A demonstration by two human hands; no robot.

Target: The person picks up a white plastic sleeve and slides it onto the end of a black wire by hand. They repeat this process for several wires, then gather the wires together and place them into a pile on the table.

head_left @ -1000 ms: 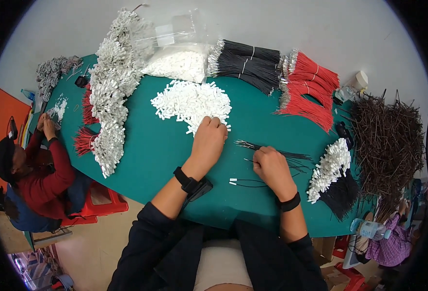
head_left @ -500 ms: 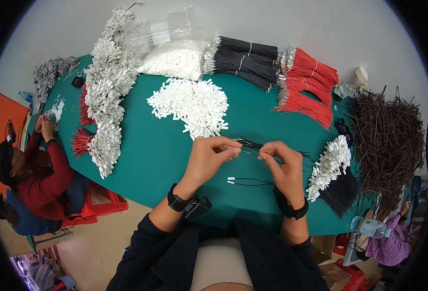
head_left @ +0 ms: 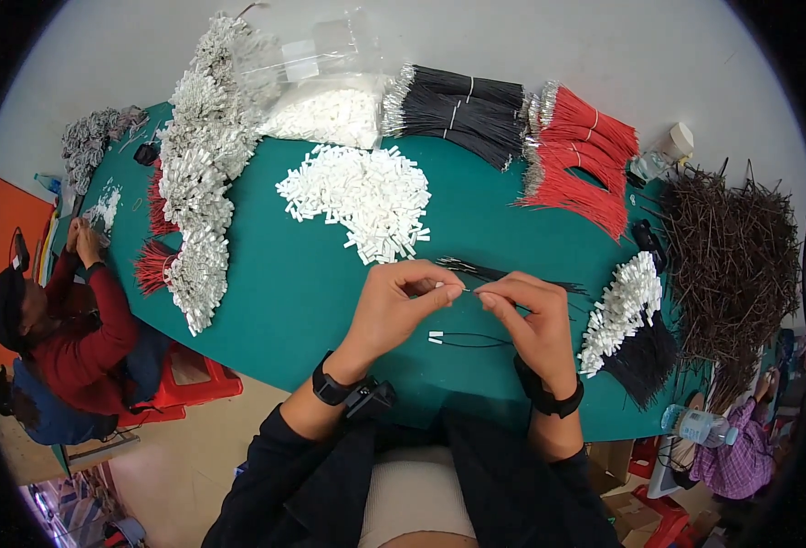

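Observation:
Over the green table [head_left: 330,310] my two hands are almost fingertip to fingertip. My left hand [head_left: 397,301] pinches a small white connector housing, mostly hidden by thumb and forefinger. Between thumb and forefinger my right hand [head_left: 529,315] holds a thin wire, whose tip points at the left fingertips. Just behind the hands lies a loose bunch of black wires [head_left: 485,271]. Nearer me, two black wires with white connector housings [head_left: 436,337] on their ends run toward my right hand. A pile of loose white connector housings [head_left: 366,196] spreads beyond my left hand.
Bundled black wires [head_left: 458,114] and red wires [head_left: 585,155] lie at the back, beside a bag of white housings [head_left: 325,114]. Wires with white housings [head_left: 622,310] lie right; a heaped mass of wires stands left [head_left: 200,183]. A brown tangle [head_left: 732,265] is far right. Another person [head_left: 74,329] works left.
My right hand has moved slightly left and down, and my left fingertips slightly right, narrowing the gap between them. The wires and piles on the table lie as before.

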